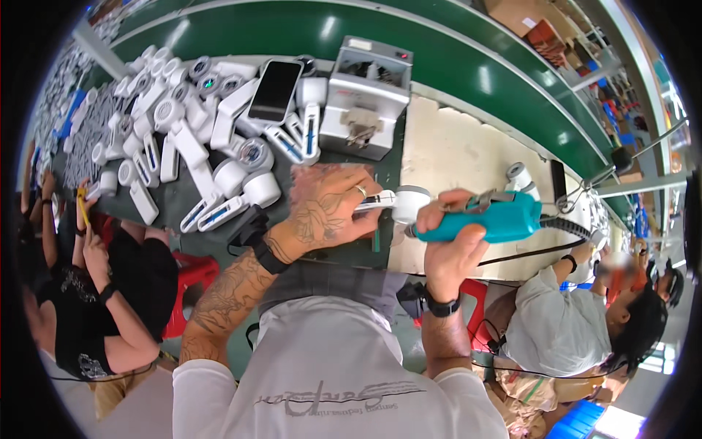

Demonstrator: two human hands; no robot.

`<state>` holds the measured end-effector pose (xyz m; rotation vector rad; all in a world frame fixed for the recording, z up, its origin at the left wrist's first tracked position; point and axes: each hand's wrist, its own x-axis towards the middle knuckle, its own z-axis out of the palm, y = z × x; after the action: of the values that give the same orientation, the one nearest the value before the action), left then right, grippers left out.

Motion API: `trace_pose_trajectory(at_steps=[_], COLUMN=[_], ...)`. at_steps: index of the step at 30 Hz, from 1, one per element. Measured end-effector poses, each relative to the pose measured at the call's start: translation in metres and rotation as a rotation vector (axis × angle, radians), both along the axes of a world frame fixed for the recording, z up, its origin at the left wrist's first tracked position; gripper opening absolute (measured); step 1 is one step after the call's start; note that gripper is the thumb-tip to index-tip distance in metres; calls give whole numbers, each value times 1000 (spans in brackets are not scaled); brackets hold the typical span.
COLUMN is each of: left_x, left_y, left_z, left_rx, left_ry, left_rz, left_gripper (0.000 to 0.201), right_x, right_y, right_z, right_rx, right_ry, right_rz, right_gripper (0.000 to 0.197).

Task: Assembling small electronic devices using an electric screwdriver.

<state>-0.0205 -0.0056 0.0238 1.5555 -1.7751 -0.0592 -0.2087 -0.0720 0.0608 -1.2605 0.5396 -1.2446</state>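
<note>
My left hand (325, 208) is closed round the handle of a white handheld fan (411, 203), whose round head points right. In my right hand (455, 245) lies a teal electric screwdriver (490, 222), with its black coiled cord trailing right. The screwdriver's tip is close to the fan's head; whether they touch I cannot tell. A pinkish worn mat (311, 179) lies behind my left hand. Similar white fans (259, 189) are heaped to the left, several with a blue strip along the handle.
A grey metal machine (369, 95) stands behind my hands, beside a smartphone (276, 91) lying on the pile. Pale cardboard (453, 157) covers the bench at right, bearing another white fan (519, 175). Co-workers sit on both sides, one at left holding a yellow tool (82, 207).
</note>
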Motion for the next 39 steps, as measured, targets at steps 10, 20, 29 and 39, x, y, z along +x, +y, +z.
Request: trace_pose_trajectory(at_steps=[10,20,29,39], left_x=[19,20,23,18], left_y=[10,14,8,6], left_z=[-32,-35,-35,-27], left_rx=[61,130,64,19], left_ry=[143,48,132,310], left_rz=[-78,-29,-96,-74], left_gripper=[34,42,30,25], right_x=[65,79,79,77], right_y=[-11,-15,-16,-17], right_z=[0,-6,-6,-8], right_rx=[-89,-101,-116,-118], right_ry=[1,86,96,84], right_rz=[178,90,153,164], right_gripper=[83,87,89,89])
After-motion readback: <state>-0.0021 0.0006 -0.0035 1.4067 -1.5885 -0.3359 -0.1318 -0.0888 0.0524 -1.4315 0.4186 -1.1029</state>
